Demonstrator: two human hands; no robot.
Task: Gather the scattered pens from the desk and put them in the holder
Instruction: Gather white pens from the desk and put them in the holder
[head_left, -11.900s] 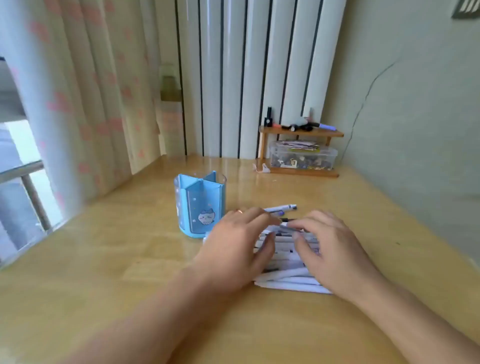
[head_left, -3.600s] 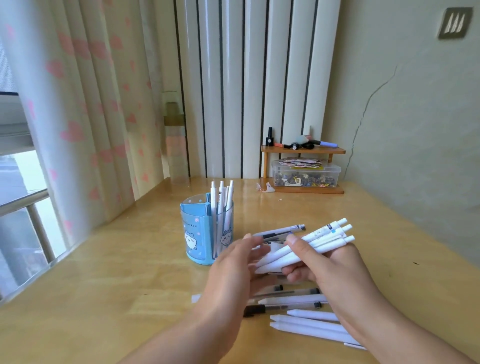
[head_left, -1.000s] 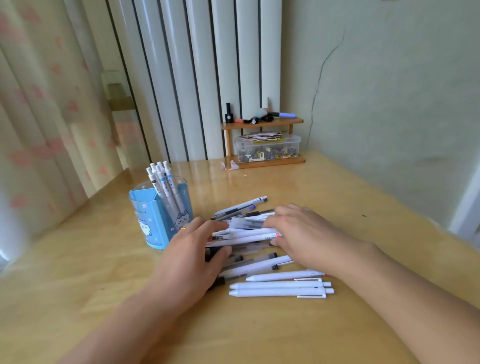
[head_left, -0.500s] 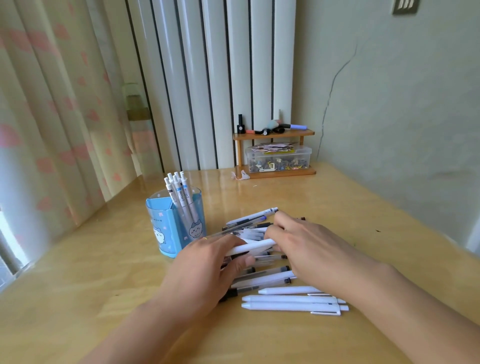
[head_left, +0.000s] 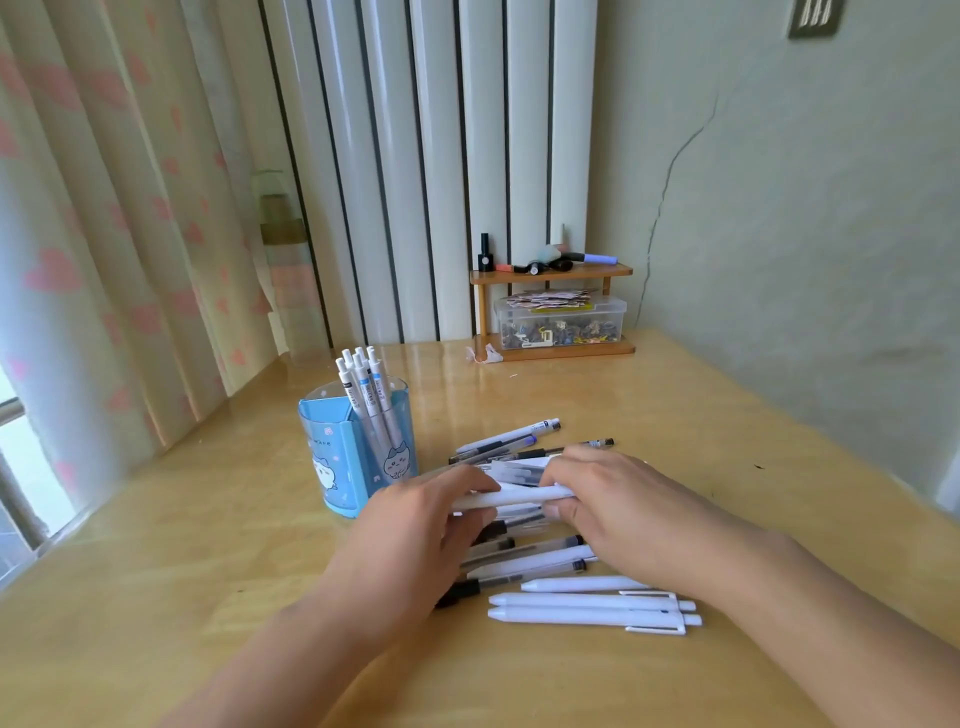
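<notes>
1. A white pen is held at its two ends, just above a pile of pens on the wooden desk.
2. The left end of the white pen is pinched by the left hand, between thumb and fingers.
3. The right end is gripped by the right hand, whose fingers are curled over it.
4. The pile is spread under and between both hands, with white, grey and black pens lying mostly side by side.
5. Three white pens are seen at the near edge of the pile, just beside the right wrist.
6. A few dark-tipped pens are seen at the far edge of the pile.
7. A blue pen holder with cartoon animals is placed upright just left of the pile, near the left hand.
8. Four white pens are stood in the holder, leaning a little to the left.
9. A small wooden shelf with a clear box under it is seen at the back of the desk, well apart from the pens.
</notes>
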